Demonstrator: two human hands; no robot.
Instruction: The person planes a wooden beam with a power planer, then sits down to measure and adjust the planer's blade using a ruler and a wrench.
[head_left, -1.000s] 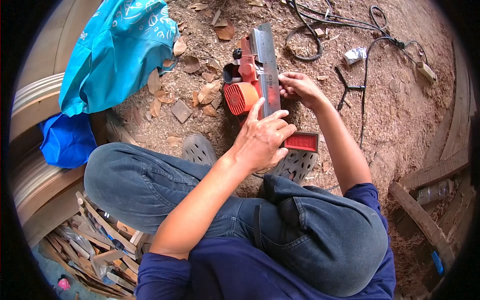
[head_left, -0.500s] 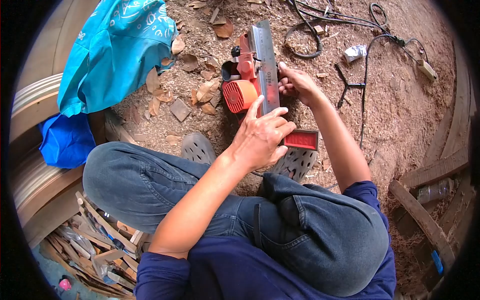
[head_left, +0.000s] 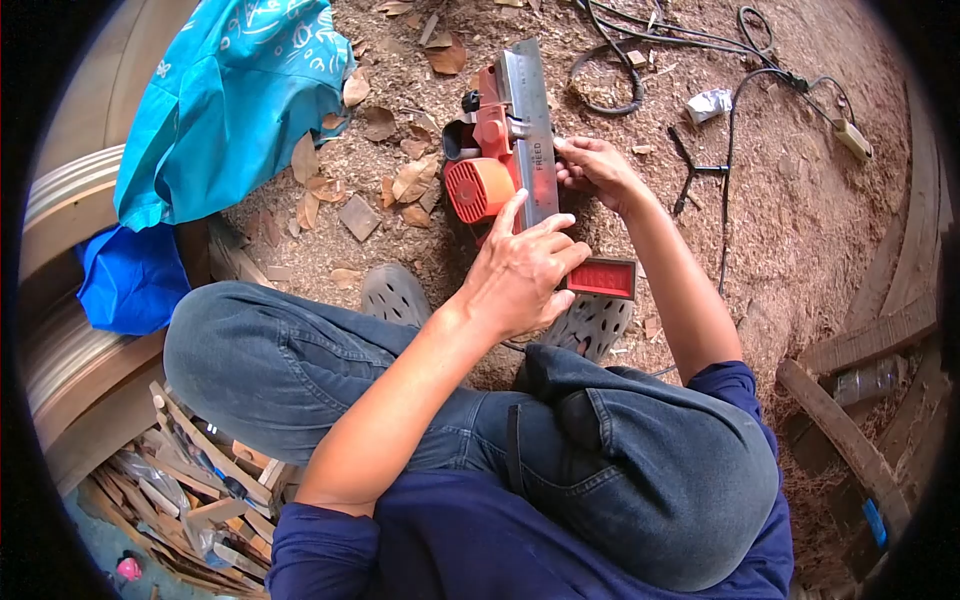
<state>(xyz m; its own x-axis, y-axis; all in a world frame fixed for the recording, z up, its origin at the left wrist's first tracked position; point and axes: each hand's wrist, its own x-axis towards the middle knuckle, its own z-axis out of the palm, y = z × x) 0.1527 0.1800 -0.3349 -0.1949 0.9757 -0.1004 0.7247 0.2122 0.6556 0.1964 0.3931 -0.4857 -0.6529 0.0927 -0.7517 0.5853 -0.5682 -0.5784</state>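
An electric hand planer [head_left: 482,190], orange-red with a long metal sole [head_left: 537,150] lettered FREED, lies sole uppermost on the ground before me. My left hand [head_left: 530,268] has its index finger stretched onto the near part of the planer. Between that hand's thumb and other fingers sits a shallow red tray with a dark rim [head_left: 600,278], above my right shoe. On the planer's right side, my right hand [head_left: 597,172] is closed, fingers curled and thumb against the edge of the sole. What its fingertips pinch is hidden.
Shavings and dry leaves [head_left: 415,180] cover the ground. A black cable [head_left: 728,215] runs down the right, near a black three-armed tool [head_left: 692,170] and crumpled foil [head_left: 710,105]. Turquoise cloth [head_left: 235,110] hangs at left; wood scraps [head_left: 205,490] lie lower left, curved timbers [head_left: 850,430] right.
My right thumb has shifted slightly toward me along the edge of the sole. The planer, the red tray and my left hand look unmoved.
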